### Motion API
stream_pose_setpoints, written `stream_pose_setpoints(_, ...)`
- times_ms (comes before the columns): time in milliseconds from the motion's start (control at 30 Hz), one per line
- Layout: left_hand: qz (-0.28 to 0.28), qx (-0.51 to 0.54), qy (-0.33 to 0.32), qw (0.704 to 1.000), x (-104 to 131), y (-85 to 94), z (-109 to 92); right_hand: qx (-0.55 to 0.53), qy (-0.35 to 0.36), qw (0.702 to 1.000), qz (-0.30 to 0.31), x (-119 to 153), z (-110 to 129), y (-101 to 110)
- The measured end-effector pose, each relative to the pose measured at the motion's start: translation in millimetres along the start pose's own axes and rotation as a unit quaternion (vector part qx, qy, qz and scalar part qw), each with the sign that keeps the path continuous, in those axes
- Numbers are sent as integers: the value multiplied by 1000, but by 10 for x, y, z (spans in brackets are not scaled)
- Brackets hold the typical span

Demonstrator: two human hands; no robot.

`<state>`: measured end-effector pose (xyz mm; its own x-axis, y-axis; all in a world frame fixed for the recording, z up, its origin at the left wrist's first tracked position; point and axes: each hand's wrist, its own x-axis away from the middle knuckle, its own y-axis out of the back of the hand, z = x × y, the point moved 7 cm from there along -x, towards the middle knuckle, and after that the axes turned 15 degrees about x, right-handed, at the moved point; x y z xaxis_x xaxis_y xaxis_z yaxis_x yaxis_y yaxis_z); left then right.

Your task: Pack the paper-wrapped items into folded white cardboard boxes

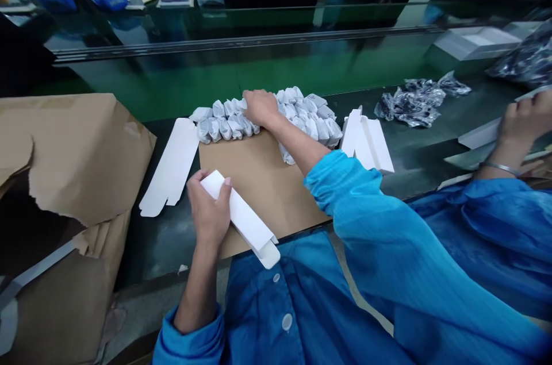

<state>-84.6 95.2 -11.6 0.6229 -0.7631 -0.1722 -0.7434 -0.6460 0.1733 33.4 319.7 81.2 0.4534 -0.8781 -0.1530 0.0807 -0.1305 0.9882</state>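
Observation:
My left hand [210, 207] is closed around a long, narrow white carton [248, 215]. The carton slants down to the right, and flaps stand out at its near end. Stretched forward, my right hand [261, 107] bends its fingers down among small packets wrapped in whitish paper [230, 123]. Its fingertips are hidden, so whatever they grip does not show. The packets lie in rows along the back of a brown cardboard sheet [259, 166], with more wrapped packets [308, 115] right of my hand. A flattened white carton [170, 166] lies left of the sheet.
A torn brown cardboard box [77, 152] stands at the left. More white cartons [366, 141] and crumpled clear plastic [414, 102] lie to the right. A co-worker's hand [524, 120] is at the right edge. Behind the dark worktop runs a green surface [181, 80].

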Motion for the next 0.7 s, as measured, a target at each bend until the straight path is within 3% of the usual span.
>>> stream_pose_setpoints(67, 32, -71, -100, 992, 28, 127, -163, -33, 24, 999, -17, 109, -16, -41)
stream_pose_setpoints(100, 95, -111, -159, 976, 90, 139, -246, -75, 45, 996, -36, 268, -25, -43)
stream_pose_setpoints(133, 187, -151, -212, 947, 192, 110, -302, -131, 68, 988, -51, 475, -41, -46)
stream_pose_setpoints(200, 395, -208, -268, 854, 475, 20, -301, -257, 97, 960, -44, 948, -107, -97)
stream_pose_setpoints(267, 513, -239, -282, 775, 669, -37, -257, -338, 65, 939, 12, 1372, -227, -253)
stream_pose_setpoints(333, 521, -258, -291, 759, 666, -118, -259, -351, -3, 935, 46, 1690, -378, -430)
stream_pose_setpoints(400, 469, -286, -302, 779, 554, -213, -287, -309, -46, 949, 36, 1907, -498, -535)
stream_pose_setpoints(533, 364, -373, -290, 803, 400, -262, -313, -140, 24, 990, 0, 2193, -497, -533)
stream_pose_setpoints(633, 361, -389, -295, 795, 465, -234, -335, -44, 73, 996, 1, 2369, -479, -466)
stream_pose_setpoints(700, 396, -354, -310, 788, 538, -269, -370, -25, 90, 995, 17, 2432, -490, -429)
